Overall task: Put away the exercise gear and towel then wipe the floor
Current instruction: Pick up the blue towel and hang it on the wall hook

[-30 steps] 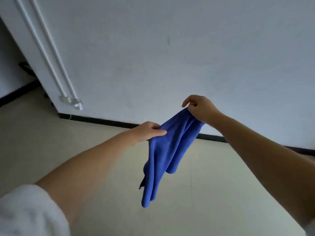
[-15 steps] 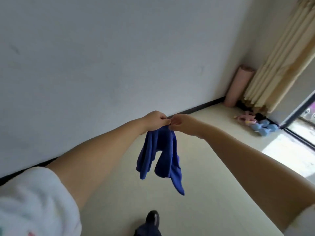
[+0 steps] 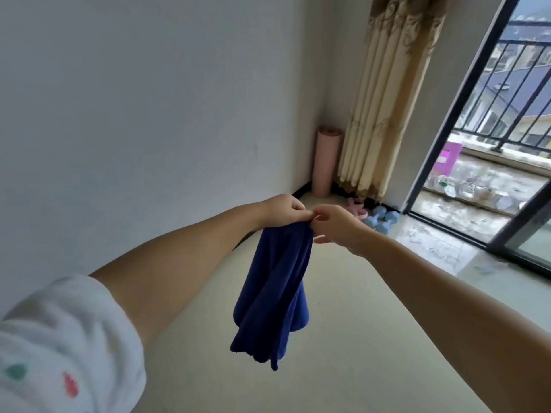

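A dark blue towel (image 3: 275,287) hangs in folds in front of me, above the pale floor (image 3: 357,338). My left hand (image 3: 284,210) pinches its top edge. My right hand (image 3: 335,223) touches that same top edge with thumb and forefinger, right beside the left hand. In the far corner a rolled pink mat (image 3: 326,162) stands upright against the wall. Light blue dumbbells (image 3: 383,219) and a pink piece of gear (image 3: 356,208) lie on the floor near it, partly hidden by my right hand.
A white wall (image 3: 149,114) runs along the left. A beige curtain (image 3: 387,99) hangs in the corner. A dark-framed sliding door (image 3: 447,129) at the right opens onto a balcony with a railing (image 3: 512,64) and a purple box (image 3: 447,158).
The view has swung right, from the bare wall to the corner and balcony door. My hands came together at the towel's top edge, and it now hangs doubled.
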`<state>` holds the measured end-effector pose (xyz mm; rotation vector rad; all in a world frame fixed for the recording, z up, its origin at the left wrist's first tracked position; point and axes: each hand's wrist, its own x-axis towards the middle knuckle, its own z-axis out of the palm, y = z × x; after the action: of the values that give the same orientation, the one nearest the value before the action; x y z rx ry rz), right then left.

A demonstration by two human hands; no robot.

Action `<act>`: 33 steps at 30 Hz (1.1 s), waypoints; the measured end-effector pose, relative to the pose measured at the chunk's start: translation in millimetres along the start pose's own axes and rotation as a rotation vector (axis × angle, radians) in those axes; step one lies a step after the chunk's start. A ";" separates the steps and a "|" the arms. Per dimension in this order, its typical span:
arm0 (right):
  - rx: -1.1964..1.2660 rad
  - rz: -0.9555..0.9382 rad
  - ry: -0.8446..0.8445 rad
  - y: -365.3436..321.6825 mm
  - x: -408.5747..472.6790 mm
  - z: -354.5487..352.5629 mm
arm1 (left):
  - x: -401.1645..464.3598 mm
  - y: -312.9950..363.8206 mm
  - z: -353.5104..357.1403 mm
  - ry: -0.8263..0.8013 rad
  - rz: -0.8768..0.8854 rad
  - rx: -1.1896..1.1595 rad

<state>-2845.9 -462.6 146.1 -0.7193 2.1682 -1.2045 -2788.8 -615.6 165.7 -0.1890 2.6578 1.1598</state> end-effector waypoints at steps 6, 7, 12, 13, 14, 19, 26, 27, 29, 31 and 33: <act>-0.169 -0.024 0.103 40.6 98.6 -125.8 | 150.9 48.1 -16.0 -0.055 0.034 0.038; -0.202 -0.043 0.104 42.6 116.1 -146.5 | 172.3 52.3 -21.5 -0.049 0.028 0.036; -0.350 -0.173 0.020 29.3 194.9 -240.4 | 261.5 81.7 -56.6 0.106 0.029 0.135; -0.354 -0.198 0.023 21.9 212.5 -255.1 | 275.8 87.3 -66.4 0.159 0.044 0.162; -0.350 -0.227 0.029 12.7 231.5 -268.4 | 289.2 92.8 -78.5 0.211 0.060 0.180; -0.429 -0.417 0.080 -37.4 335.7 -311.7 | 349.0 98.3 -156.6 0.407 0.072 0.220; -0.569 -0.658 0.051 -140.9 477.0 -355.3 | 416.3 93.9 -312.8 0.551 0.053 0.500; -0.577 -0.694 0.047 -158.4 495.1 -360.9 | 423.0 96.0 -337.5 0.572 0.046 0.531; -0.570 -0.771 0.068 -197.8 533.7 -373.6 | 437.5 103.2 -391.3 0.629 0.030 0.582; -0.542 -0.824 0.120 -232.6 566.0 -384.9 | 450.7 112.3 -435.9 0.687 0.023 0.622; -0.564 -0.877 0.181 -266.5 601.9 -395.9 | 468.0 120.2 -480.1 0.745 0.008 0.690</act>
<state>-3491.9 -764.8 431.2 -2.0160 2.4336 -1.0297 -3343.1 -898.4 442.6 -0.5638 3.5009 0.0856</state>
